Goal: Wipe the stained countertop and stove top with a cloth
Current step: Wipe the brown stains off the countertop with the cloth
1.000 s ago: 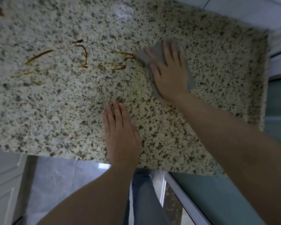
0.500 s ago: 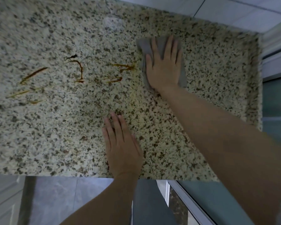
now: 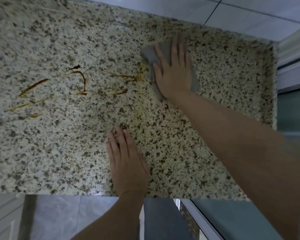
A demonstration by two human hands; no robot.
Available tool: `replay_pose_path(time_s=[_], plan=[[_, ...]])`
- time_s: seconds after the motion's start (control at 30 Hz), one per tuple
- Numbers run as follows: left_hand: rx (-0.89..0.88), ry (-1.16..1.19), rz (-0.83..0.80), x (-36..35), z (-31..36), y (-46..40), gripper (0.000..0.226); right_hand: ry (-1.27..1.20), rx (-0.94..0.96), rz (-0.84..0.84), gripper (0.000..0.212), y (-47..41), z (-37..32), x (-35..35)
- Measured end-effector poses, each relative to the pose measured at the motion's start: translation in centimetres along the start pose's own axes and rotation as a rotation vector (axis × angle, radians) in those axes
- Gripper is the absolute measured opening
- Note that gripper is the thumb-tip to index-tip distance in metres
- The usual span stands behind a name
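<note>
The right hand (image 3: 174, 73) lies flat with straight, slightly spread fingers on the grey cloth (image 3: 150, 52), pressing it against the speckled granite countertop (image 3: 223, 84) rather than clutching it; the cloth shows past the fingertips at its far-left corner and along the hand's right side. Compared with half a second ago, hand and cloth have tilted so the fingers lean a little more toward the far edge, and the cloth's left edge now touches the right end of the nearest brown streak (image 3: 126, 77), where a faint yellowish smear spreads beside the cloth. The cloth sits in the far-right part of the countertop, closer to the back edge than to the front one and short of the right-hand end. The left hand (image 3: 126, 163) rests palm-down on the stone near the front edge, fingers straight and together, holding nothing, in much the same spot as in both earlier frames. To the left the other brown streaks (image 3: 81, 82) keep the shapes they had a second ago: a hooked line with a dark blot above it, a short stroke below the nearest streak, and slanted lines toward the left end. Grey wall tiles (image 3: 249, 16) run behind the back edge.
</note>
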State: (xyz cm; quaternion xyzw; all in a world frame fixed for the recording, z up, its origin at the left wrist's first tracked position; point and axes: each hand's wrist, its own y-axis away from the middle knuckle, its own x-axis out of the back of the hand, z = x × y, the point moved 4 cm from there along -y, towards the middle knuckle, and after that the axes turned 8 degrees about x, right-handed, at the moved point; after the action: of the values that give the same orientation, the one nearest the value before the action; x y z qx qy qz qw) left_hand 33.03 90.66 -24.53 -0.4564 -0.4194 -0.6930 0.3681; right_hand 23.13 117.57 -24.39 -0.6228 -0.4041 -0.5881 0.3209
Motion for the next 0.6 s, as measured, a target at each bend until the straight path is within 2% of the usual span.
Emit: replay_pose_path(time_s=[0.1,0.27,0.4,0.47,0.6], plan=[[0.013,0.004,0.004,0.1,0.2,-0.2,0.065,-0.005,-0.095,0.009,0.061,-1.9,0.3,-0.1],[0.012,0.014,0.0,0.1,0.2,0.0,0.064,-0.002,-0.308,0.035,0.066,3.2,-2.1,-0.8],[0.015,0.012,0.012,-0.1,0.1,-0.3,0.065,-0.035,-0.494,0.053,0.068,-2.4,-2.3,0.2],[0.015,0.006,0.012,0.0,0.1,-0.3,0.064,-0.052,-0.444,0.052,0.068,-4.2,-4.0,0.2],[0.019,0.001,0.002,0.0,0.1,-0.3,0.064,-0.109,0.017,0.019,0.062,-3.1,-8.5,-0.4]])
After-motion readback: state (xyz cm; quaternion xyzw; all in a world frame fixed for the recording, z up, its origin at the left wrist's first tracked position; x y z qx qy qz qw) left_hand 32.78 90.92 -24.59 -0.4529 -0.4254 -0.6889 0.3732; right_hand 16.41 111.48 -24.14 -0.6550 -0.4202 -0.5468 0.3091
